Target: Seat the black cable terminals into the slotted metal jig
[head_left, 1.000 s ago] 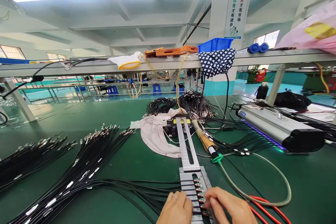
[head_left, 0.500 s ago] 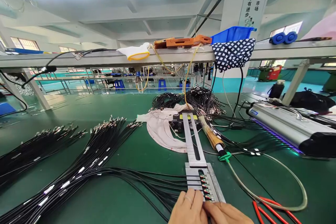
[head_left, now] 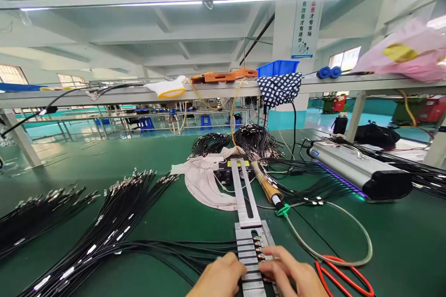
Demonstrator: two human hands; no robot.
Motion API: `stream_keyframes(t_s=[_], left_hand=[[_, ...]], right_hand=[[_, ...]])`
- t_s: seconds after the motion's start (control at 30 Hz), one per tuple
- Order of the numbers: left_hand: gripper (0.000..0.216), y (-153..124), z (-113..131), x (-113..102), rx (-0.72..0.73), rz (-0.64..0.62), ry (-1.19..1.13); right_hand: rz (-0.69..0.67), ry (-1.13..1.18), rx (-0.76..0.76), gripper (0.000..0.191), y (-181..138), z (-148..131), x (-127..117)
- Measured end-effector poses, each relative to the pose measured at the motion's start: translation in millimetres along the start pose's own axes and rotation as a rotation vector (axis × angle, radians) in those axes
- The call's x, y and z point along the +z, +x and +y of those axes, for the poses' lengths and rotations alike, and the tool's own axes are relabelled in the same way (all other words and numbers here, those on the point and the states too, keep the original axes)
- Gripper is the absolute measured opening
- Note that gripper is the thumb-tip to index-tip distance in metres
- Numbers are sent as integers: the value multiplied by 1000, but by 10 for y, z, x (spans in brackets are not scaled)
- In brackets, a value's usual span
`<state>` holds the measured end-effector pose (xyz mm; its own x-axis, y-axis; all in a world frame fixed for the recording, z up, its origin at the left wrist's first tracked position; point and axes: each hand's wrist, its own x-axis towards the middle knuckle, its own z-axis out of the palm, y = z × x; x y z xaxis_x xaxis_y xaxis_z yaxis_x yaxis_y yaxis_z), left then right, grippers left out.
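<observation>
A slotted metal fixture [head_left: 245,247] lies on the green bench, with several black cables [head_left: 181,247] laid across its grooves from the left. Their small metal connectors [head_left: 258,249] line up in the fixture's slot. My left hand [head_left: 223,276] is closed at the fixture's left edge, its fingers around a black cable among those entering there. On the other side, my right hand [head_left: 292,273] bends thumb and index finger around a connector at the slot; the fingers partly hide it. The lower end of the fixture runs out of view between both hands.
Black cable bundles [head_left: 114,213] spread over the left side. A soldering iron handle [head_left: 272,189] with a green collar, red-handled pliers [head_left: 343,274] and a silver lamp housing [head_left: 358,167] are at right. Behind the fixture lie a pale cloth [head_left: 198,190] and coiled cables [head_left: 254,139]. A shelf [head_left: 216,87] crosses above.
The view has tilted up and turned slightly right. My hands, close together before, are now apart on either side of the fixture, left hand at its left edge, right hand at the connectors.
</observation>
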<state>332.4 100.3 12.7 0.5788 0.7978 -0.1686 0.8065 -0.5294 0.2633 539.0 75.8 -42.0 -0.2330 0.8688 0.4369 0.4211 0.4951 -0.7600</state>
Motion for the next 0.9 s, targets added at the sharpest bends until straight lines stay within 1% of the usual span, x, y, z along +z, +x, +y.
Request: stream_keyframes(t_s=[0.03, 0.07, 0.1, 0.17, 0.23, 0.3, 0.33, 0.43, 0.5, 0.57, 0.63, 0.77, 0.9], left_hand=[[38, -31, -2, -131, -52, 6, -6], [36, -53, -9, -215, -93, -1, -16], [33, -64, -20, -252, -127, -18, -20], [28, -59, -48, -216, -118, -82, -27], [26, -35, -63, -119, -78, -141, -35], [22, -22, -51, -69, -37, -145, -50], [20, -26, -35, -80, -31, -141, -69], [17, -80, 34, -232, -74, -109, -200], [15, -125, 76, -347, -108, -53, -324], [13, -148, 98, -399, -110, -6, -398], [13, -138, 97, -374, -102, 6, -394], [16, -56, 54, -218, -68, 13, -317], [18, 0, 13, -123, -61, 45, -329]], right_hand=[[40, 117, 93, 34, 28, -25, -47], [84, 200, 164, 38, 53, -48, -91], [122, 252, 221, 43, 74, -64, -129], [174, 301, 291, 49, 104, -73, -182], [180, 332, 323, 52, 116, -61, -202], [177, 346, 331, 51, 113, -50, -204], [169, 348, 332, 51, 109, -50, -202], [157, 344, 330, 49, 94, -68, -206], [162, 346, 329, 49, 91, -83, -215], [173, 349, 334, 50, 93, -91, -225], [177, 347, 334, 50, 100, -91, -232], [178, 327, 307, 48, 110, -85, -239], [178, 286, 291, 46, 115, -92, -245]])
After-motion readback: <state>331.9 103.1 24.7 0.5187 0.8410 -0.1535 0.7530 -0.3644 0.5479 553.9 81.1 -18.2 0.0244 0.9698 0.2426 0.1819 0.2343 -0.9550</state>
